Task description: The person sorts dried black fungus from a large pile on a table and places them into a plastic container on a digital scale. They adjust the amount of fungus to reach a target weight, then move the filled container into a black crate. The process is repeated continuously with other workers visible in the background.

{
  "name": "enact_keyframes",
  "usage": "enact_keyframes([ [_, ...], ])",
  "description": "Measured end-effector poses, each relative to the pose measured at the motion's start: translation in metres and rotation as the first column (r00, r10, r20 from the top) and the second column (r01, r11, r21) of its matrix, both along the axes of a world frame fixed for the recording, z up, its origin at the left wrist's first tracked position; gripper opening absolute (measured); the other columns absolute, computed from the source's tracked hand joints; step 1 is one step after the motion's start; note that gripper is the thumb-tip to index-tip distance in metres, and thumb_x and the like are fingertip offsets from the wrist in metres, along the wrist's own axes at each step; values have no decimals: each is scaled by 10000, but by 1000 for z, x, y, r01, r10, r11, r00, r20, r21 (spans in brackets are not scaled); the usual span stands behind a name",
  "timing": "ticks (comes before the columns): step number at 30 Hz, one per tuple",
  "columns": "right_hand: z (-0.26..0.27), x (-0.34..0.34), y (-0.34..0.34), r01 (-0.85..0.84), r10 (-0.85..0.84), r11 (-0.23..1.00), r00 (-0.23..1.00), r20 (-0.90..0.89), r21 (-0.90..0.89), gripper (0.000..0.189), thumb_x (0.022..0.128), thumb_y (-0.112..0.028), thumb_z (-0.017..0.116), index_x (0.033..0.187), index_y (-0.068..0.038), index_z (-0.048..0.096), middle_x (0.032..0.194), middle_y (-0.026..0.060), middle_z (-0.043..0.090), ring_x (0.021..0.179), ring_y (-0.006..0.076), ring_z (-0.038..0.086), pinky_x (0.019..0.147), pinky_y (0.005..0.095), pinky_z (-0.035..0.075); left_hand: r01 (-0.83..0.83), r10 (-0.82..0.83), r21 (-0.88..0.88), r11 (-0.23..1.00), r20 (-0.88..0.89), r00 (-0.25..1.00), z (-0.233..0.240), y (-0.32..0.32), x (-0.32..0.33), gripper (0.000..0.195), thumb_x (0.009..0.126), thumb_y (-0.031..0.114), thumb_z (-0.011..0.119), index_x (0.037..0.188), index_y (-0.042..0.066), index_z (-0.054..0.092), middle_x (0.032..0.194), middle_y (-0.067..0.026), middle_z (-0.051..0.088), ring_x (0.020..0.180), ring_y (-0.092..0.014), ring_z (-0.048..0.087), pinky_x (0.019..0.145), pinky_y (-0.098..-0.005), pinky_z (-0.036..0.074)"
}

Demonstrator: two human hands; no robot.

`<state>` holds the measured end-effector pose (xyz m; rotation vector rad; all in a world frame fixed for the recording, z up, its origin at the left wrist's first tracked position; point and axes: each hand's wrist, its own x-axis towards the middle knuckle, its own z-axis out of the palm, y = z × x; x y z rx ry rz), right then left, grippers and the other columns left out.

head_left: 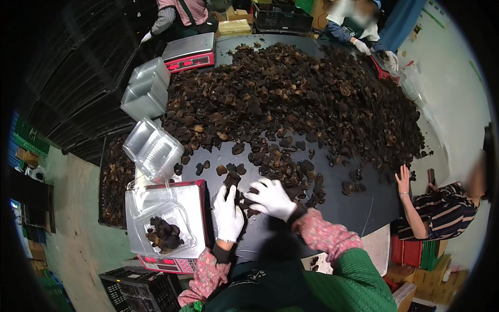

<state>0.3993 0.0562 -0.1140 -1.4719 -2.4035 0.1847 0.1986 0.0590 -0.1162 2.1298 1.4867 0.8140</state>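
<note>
My left hand point(229, 216), in a white glove, rests on the dark tabletop with its fingertips at a wood ear mushroom point(232, 178). My right hand point(272, 198), also gloved in white, bends its fingers over several dark pieces point(245, 203) between the two hands. The fingers partly hide these pieces, so a firm grip cannot be made out. Left of my left hand, an open clear plastic clamshell box point(187, 228) lies on a scale point(136, 238). A small heap of wood ear mushrooms point(165, 236) sits inside it.
A large mushroom pile point(288, 89) covers the far tabletop. Stacked clear boxes point(154, 150) stand at left, near a second scale point(189, 50). Black crates point(136, 290) flank the table. Two gloved co-workers point(360, 46) point(183, 17) are across; another person point(440, 210) touches the right edge.
</note>
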Motion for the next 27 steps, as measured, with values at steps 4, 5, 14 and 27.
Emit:
enact_keyframes([
  [4,17,53,-66,75,-75,997,995,72,6,553,731,-381,800,1267,-341,668,1410,60,531,1336,341,439,1045,547,365,116,-136,-103,988,-220,966,-7,-1,21,570,779,138,713,1337,153,599,1465,-234,449,1371,-456,375,1122,-538,325],
  [5,12,69,-79,88,-86,996,995,60,-32,547,726,-374,804,1259,-340,683,1440,71,513,1355,357,414,1073,551,341,161,-178,-83,984,-300,937,-18,-9,22,514,780,160,727,1285,161,635,1457,-208,466,1374,-447,373,1116,-550,319],
  [14,-10,97,-89,444,-436,894,821,-367,-69,707,695,-321,859,1345,-231,595,1547,172,384,1462,435,282,1174,553,267,239,-228,64,969,-144,963,-9,-49,6,202,790,143,708,966,55,663,1249,-170,582,1267,-433,466,1026,-541,388],
  [27,-33,70,-115,332,-320,900,943,-88,282,147,784,-137,745,919,-140,687,967,18,649,844,225,620,718,348,525,206,-214,107,973,71,974,-22,-47,-5,372,791,60,627,1163,30,618,1207,-173,607,1178,-378,550,1012,-463,449],
])
